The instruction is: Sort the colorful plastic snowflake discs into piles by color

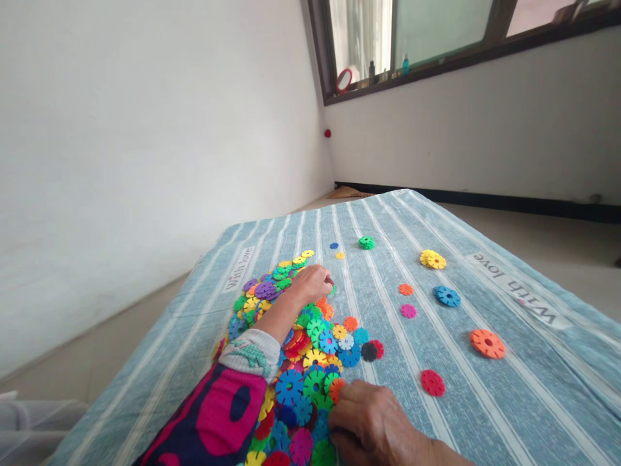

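Observation:
My left hand (313, 285) reaches across the far part of a heap of notched plastic interlocking discs (290, 387) in many colours. Its fingers are closed in a pinch, with the edge of a dark brown disc (329, 281) showing at their tips. A bit of green shows just below them. At the near right edge of the heap, my right hand (371, 421) has its fingers curled down against the discs. An orange disc (336, 389) lies beside its knuckles. The fingertips of that hand are hidden, so whatever they hold cannot be seen.
A striped blue cloth (388, 382) covers the table. Sorted to the right lie green discs (366, 243), yellow discs (433, 260), blue discs (447, 296), large orange discs (487, 343) and red discs (433, 382). White walls stand left and behind, below a window ledge.

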A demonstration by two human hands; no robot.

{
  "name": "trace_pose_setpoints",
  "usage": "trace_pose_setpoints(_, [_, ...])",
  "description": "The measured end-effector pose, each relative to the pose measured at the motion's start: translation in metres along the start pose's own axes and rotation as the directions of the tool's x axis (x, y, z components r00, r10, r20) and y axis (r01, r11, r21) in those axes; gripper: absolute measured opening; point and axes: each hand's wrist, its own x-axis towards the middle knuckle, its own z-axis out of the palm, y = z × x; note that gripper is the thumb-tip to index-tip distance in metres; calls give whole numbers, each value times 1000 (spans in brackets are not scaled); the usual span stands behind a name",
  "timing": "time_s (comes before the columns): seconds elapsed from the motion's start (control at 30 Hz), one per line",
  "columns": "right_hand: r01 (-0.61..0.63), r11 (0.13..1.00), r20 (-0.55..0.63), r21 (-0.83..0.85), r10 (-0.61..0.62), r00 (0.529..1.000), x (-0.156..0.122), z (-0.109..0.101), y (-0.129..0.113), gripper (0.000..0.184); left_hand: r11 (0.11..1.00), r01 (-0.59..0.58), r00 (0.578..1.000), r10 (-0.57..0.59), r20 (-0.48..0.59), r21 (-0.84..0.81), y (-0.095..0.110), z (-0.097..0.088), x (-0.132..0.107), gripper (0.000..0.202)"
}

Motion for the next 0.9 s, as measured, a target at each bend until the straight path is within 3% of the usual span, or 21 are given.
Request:
trace_pose_setpoints(0.2, [-11,999,15,-41,11,1000,-2,4,3,10,1000,-19,1000,19,5,9,4,4,0,22])
trace_pose_setpoints(0.5, [-27,1000,23,-15,28,999,-1,4,3,13,1000,-20,994,20,108,2,6,-2,14,19])
trace_pose_setpoints(0.9, [-17,997,63,-72,22,998,0,5,5,16,998,-69,997,69,27,4,19,-4,15,21])
